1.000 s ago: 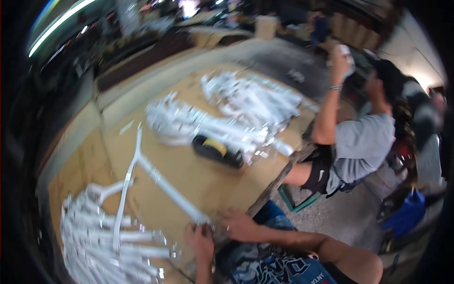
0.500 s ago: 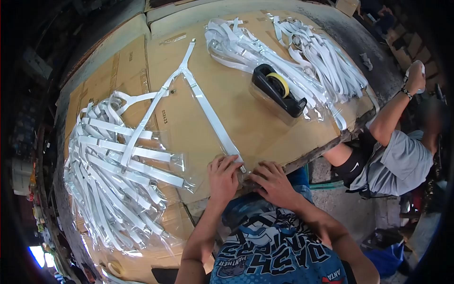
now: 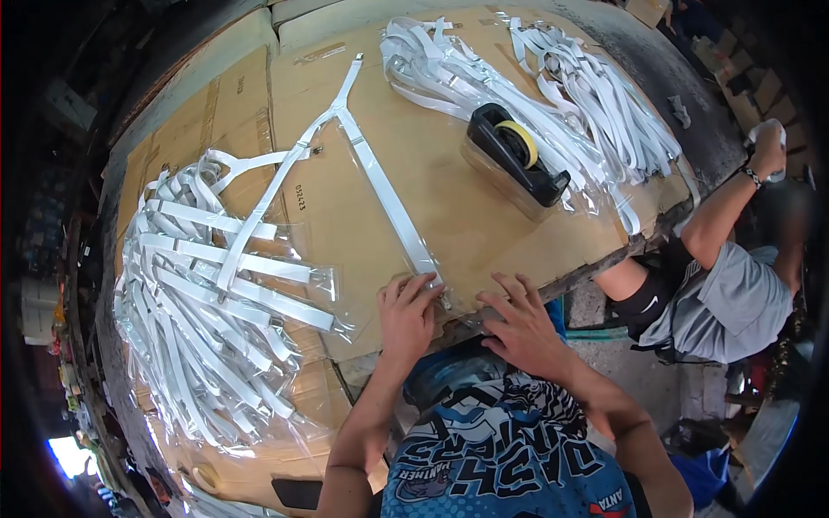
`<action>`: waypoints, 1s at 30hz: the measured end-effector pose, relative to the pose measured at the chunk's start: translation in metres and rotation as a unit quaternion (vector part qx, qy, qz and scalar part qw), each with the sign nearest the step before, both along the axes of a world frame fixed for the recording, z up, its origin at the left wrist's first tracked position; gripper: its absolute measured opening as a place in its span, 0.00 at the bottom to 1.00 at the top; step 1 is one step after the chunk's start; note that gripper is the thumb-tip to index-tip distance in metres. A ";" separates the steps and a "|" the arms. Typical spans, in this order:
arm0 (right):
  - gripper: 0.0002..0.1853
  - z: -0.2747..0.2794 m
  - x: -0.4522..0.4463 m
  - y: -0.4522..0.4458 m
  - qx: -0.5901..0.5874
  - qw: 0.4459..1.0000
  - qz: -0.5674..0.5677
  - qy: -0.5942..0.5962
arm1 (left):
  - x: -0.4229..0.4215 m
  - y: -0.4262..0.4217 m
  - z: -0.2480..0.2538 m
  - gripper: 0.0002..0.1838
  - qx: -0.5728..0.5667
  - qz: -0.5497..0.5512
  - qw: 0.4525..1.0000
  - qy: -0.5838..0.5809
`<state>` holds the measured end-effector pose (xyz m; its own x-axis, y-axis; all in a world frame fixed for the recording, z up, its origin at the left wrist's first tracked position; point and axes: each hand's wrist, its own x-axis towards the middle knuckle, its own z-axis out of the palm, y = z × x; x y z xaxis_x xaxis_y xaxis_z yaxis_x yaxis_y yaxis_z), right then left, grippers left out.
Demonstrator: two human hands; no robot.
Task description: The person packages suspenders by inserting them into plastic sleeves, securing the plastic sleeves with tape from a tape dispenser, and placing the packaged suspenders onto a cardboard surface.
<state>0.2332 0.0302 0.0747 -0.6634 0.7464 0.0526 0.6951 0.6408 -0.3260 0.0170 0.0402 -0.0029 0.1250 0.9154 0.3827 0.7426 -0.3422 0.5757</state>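
Note:
A pair of white Y-shaped suspenders (image 3: 380, 186) lies spread on the cardboard, one strap running toward me in a clear plastic sleeve. My left hand (image 3: 408, 315) is closed at the near end of that strap, its fingers bent over the sleeve. Just to its right, my right hand (image 3: 525, 328) is at the table edge with fingers apart and nothing in them. The other strap of the suspenders reaches left over a pile of bagged white suspenders (image 3: 216, 319).
A black tape dispenser (image 3: 544, 185) with a yellow roll stands beyond my right hand. Behind it lie two more bundles of white suspenders (image 3: 604, 112). Cardboard (image 3: 345, 250) covers the table. At right, a person in a grey shirt (image 3: 734, 298) sits close to the edge.
My right hand has moved right, away from the strap end, and its fingers have spread. My left hand stays at the strap. The view has shifted slightly.

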 end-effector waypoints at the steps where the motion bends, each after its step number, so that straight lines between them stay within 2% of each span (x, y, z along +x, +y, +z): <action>1: 0.11 0.005 0.001 0.000 -0.004 1.000 0.003 -0.002 | 0.000 -0.001 0.001 0.16 0.000 -0.003 1.000 0.002; 7: 0.07 0.024 -0.006 0.001 0.064 0.998 0.018 -0.010 | 0.000 -0.004 0.008 0.18 -0.002 -0.031 0.999 0.008; 10: 0.07 0.011 -0.008 -0.001 0.052 0.997 0.047 -0.018 | 0.000 -0.002 0.015 0.19 -0.014 -0.062 0.997 0.040; 13: 0.07 0.015 -0.012 -0.009 -0.066 0.995 0.053 -0.057 | 0.000 -0.005 0.026 0.22 -0.040 -0.093 0.991 0.091; 20: 0.09 -0.012 -0.010 -0.034 -0.011 0.997 0.062 0.042 | 0.003 -0.033 0.022 0.29 -0.088 -0.115 0.976 0.160; 27: 0.10 0.004 -0.001 -0.028 -0.025 0.992 0.061 0.108 | 0.004 -0.032 0.024 0.33 -0.097 -0.114 0.981 0.124; 30: 0.14 0.008 0.001 -0.029 -0.025 0.991 0.069 0.110 | 0.004 -0.030 0.023 0.33 -0.077 -0.104 0.985 0.116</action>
